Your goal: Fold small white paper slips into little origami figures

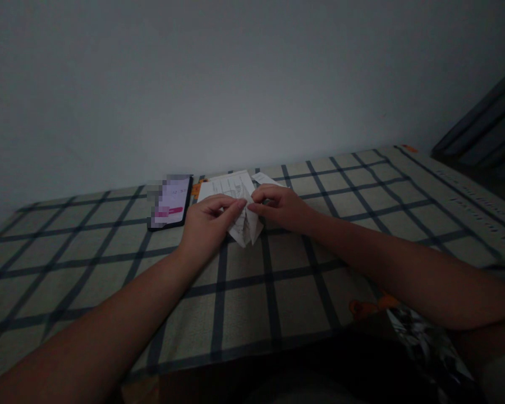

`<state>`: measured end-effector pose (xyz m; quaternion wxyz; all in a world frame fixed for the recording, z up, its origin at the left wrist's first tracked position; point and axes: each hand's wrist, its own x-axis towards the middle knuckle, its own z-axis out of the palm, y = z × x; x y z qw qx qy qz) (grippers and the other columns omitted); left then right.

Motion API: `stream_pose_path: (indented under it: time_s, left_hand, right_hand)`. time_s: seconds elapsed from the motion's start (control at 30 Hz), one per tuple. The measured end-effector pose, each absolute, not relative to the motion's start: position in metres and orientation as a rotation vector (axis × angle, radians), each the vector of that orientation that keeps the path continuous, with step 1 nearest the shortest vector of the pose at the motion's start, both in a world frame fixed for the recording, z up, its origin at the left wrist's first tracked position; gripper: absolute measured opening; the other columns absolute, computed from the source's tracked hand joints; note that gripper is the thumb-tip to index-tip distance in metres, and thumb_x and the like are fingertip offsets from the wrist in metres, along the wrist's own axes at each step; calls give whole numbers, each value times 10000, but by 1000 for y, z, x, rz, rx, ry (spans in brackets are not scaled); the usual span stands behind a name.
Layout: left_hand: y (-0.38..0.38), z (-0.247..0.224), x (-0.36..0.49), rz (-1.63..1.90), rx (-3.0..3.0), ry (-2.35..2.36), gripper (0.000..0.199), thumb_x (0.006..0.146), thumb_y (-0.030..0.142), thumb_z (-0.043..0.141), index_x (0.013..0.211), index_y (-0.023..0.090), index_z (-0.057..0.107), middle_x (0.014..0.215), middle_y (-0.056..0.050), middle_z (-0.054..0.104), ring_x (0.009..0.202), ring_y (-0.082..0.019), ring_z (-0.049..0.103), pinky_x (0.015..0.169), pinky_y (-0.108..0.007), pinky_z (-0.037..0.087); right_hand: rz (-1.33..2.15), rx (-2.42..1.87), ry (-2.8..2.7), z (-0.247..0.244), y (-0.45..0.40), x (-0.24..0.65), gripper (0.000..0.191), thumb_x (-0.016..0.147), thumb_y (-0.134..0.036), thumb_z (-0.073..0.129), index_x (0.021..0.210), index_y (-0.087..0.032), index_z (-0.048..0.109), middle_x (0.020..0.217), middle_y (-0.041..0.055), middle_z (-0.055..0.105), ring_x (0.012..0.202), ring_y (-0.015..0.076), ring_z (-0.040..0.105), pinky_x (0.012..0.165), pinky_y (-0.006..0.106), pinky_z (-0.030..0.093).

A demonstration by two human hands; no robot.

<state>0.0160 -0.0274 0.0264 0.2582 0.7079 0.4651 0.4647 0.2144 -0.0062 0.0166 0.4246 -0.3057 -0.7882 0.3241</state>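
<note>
Between my two hands is a folded piece of white paper (244, 227), with its creased points hanging downward over the cloth. My left hand (212, 216) pinches its upper left side between thumb and forefinger. On the other side, my right hand (278, 205) pinches the upper right edge, its fingertips almost meeting those of the left. Behind the folded paper lies a flat white sheet with printed lines (223, 185), partly covered by my hands. A smaller white paper piece (267, 178) rests just beyond my right hand.
A phone with a lit screen (171, 202) lies left of my left hand. The table carries a checked cloth (252, 303) and meets a plain wall (252, 84) at the back. A dark slatted object (483, 123) stands at the far right.
</note>
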Motion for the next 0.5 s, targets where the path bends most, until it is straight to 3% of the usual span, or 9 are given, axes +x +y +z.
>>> stream_pose_path:
  time_s: [0.5]
  left_hand:
    - [-27, 25, 15, 1271, 1894, 1178, 158, 806, 313, 714, 698, 199, 728, 774, -15, 687, 724, -139, 615, 640, -259, 456]
  right_hand:
    - [830, -713, -1947, 12, -3, 214, 277, 848, -419, 664, 757, -163, 610, 770, 9, 597, 739, 126, 542, 675, 262, 422]
